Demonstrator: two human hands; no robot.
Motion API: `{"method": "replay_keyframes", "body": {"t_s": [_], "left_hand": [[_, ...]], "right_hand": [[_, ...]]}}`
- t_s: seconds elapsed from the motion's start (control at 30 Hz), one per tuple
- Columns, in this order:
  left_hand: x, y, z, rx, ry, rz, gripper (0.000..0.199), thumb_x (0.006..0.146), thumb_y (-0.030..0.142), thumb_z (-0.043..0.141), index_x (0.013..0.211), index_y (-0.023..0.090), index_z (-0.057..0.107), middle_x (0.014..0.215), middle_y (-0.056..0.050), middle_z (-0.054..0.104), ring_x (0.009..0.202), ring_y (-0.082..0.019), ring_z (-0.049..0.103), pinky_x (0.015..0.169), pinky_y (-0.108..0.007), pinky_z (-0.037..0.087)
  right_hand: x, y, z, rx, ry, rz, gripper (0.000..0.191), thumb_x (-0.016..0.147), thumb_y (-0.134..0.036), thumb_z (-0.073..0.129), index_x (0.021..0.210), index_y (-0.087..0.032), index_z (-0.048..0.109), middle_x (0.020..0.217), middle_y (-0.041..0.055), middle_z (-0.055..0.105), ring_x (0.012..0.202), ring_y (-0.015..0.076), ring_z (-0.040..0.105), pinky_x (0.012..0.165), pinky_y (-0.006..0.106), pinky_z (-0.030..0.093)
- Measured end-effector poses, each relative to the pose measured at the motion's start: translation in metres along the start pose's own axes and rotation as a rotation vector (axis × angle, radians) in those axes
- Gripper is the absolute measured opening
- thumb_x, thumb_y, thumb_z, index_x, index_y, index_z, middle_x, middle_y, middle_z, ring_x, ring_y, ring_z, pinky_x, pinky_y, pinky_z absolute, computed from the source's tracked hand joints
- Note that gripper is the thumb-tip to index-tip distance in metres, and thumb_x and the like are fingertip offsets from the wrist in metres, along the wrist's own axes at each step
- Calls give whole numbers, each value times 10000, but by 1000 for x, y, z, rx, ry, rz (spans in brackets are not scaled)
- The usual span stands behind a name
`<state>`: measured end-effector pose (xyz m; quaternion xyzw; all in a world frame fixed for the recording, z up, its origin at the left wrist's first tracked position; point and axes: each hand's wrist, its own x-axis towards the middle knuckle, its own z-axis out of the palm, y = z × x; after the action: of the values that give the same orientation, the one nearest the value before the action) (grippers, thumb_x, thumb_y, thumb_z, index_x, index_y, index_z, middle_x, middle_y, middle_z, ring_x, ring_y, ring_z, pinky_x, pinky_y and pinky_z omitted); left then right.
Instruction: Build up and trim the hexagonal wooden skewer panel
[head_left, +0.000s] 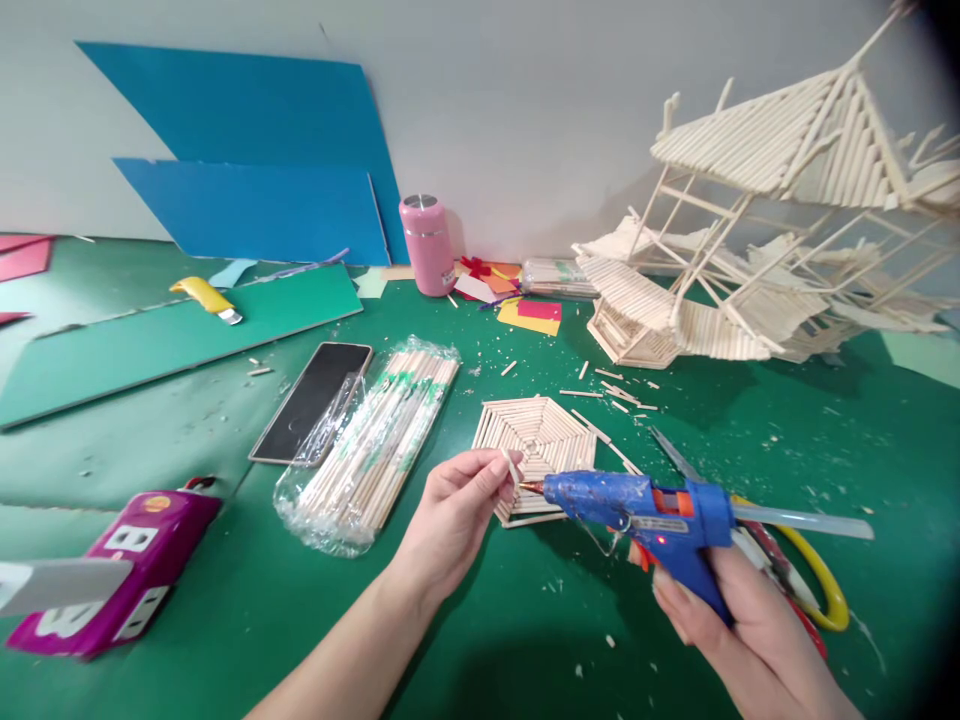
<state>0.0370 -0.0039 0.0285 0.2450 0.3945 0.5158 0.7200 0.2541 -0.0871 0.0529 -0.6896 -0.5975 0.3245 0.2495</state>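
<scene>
Between thumb and fingertips, my left hand [459, 515] pinches a short wooden stick [510, 466]. My right hand [739, 625] is wrapped round the handle of a blue hot glue gun [637, 505], whose red light is lit. The gun's metal nozzle is close to the stick or touching it; I cannot tell which. A clear glue stick [806, 520] pokes out of the gun's back. Beneath my left fingers and the nozzle lies a polygonal web-like panel [536, 430] of wooden sticks, partly hidden by the hand and gun.
Left of the panel are a plastic-wrapped bundle of sticks [382, 450], a phone [307, 405] and a purple power strip [127, 570]. Behind stand a pink bottle [427, 245] and a large stick-built model [750, 230]. Yellow-handled cutters [829, 600] lie beneath the gun; a yellow knife [204, 296] lies far left.
</scene>
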Motion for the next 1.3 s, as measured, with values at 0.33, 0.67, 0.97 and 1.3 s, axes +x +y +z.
{"method": "replay_keyframes", "body": {"t_s": [0.33, 0.67, 0.97, 1.3], "left_hand": [[2, 1, -2, -16, 0, -4, 171, 660, 252, 738, 749, 109, 709, 569, -2, 580, 575, -61, 490, 635, -169, 414], [1, -1, -3, -27, -7, 3, 166, 666, 258, 736, 746, 115, 709, 583, -3, 584, 591, -64, 502, 652, -171, 421], [0, 0, -2, -34, -11, -6, 147, 657, 254, 744, 720, 126, 711, 579, -5, 581, 623, -80, 516, 642, -173, 420], [0, -2, -4, -26, -50, -8, 105, 682, 235, 733, 717, 137, 720, 613, -4, 583, 656, -85, 516, 649, -183, 403]], "right_hand": [[-2, -1, 0, 4, 13, 15, 419, 811, -544, 456, 1090, -255, 577, 639, 16, 558, 571, 166, 526, 518, 259, 456], [-2, 7, -1, 24, -4, -54, 355, 833, -486, 465, 1098, -270, 560, 637, 7, 571, 534, 149, 531, 477, 229, 470], [-1, -1, 0, 88, 0, -10, 315, 828, -487, 472, 1010, -259, 589, 628, 6, 554, 515, 147, 514, 465, 238, 451], [1, -3, 0, 107, 15, -17, 311, 842, -477, 458, 1022, -250, 572, 621, 0, 544, 516, 147, 503, 462, 240, 443]]}}
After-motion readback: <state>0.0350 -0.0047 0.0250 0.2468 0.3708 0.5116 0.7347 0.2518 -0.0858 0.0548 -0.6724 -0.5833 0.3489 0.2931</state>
